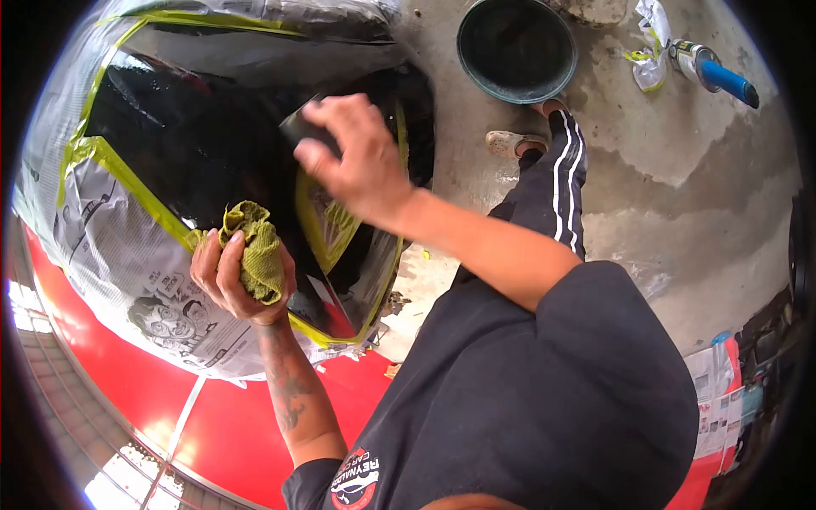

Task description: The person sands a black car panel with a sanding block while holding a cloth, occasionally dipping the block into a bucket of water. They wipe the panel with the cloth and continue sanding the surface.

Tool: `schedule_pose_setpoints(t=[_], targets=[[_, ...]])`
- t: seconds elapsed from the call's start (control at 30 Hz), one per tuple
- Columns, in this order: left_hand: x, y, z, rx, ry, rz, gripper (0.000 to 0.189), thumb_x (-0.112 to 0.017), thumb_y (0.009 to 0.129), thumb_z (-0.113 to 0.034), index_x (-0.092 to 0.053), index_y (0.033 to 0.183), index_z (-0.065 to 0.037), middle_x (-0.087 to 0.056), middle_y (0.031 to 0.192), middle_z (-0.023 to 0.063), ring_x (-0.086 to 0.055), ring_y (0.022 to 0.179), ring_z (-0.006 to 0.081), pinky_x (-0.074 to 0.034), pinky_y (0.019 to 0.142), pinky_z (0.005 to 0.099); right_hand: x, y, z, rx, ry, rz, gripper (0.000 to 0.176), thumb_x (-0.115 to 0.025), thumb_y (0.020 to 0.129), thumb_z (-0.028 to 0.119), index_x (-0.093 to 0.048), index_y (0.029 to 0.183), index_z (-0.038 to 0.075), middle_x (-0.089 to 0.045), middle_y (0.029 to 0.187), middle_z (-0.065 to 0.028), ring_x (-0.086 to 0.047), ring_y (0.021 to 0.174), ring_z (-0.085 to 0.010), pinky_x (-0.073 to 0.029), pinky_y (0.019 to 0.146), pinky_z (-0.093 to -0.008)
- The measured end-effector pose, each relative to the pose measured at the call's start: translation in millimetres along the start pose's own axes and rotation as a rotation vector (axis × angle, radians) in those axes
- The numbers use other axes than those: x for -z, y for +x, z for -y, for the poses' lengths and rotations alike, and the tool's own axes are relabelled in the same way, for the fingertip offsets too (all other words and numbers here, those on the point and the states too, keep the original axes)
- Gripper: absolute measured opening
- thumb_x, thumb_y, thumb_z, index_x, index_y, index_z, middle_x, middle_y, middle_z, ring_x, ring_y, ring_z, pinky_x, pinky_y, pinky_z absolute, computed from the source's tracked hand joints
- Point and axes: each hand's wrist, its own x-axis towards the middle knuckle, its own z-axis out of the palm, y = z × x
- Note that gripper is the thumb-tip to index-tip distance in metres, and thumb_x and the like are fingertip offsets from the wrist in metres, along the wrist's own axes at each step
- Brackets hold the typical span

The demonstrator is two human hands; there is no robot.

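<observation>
My left hand (242,276) is closed around a crumpled yellow-green cloth (259,259), near the lower taped edge of a glossy black car panel (170,119). Farther up the panel, my right hand (361,157), slightly blurred, grips a small dark block (308,129). Its fingers and thumb curl over the block, which overlaps the black surface. Yellow-green masking tape (140,183) borders the panel. Printed newspaper (127,255) covers the bodywork around it. Another taped outline (314,225) lies below my right wrist.
Red bodywork (280,425) shows beneath the newspaper. On the wet concrete floor (654,195) stands a round dark tub (510,97) by my foot. A plastic bag (651,64) lies beside a can (687,59) with a blue cylinder (728,83). Newspaper-covered items (714,399) sit at lower right.
</observation>
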Motion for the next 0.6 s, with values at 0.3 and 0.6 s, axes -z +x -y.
schedule_pose_setpoints(t=[0.3,0.6], targets=[[4,0,-4,0.014,-0.011,0.031,0.044,-0.084,0.075,-0.007,-0.066,0.115,-0.003,-0.068,0.112,0.0146,-0.065,0.108,0.0344,-0.051,0.097,0.0493,3,10,-63,-0.326,-0.039,0.026,0.039,-0.070,0.090,0.033,-0.066,0.119,0.007,-0.064,0.117,-0.0150,-0.062,0.109,-0.0359,-0.051,0.096,-0.0451],[0,-2,0,-0.006,0.071,0.031,0.040,-0.082,0.078,-0.019,-0.065,0.112,-0.008,-0.067,0.111,0.0141,-0.067,0.103,0.0331,-0.054,0.094,0.0503,3,2,-103,-0.258,-0.040,-0.007,0.041,-0.070,0.090,0.034,-0.067,0.121,0.008,-0.066,0.121,-0.0155,-0.063,0.114,-0.0367,-0.052,0.098,-0.0447]])
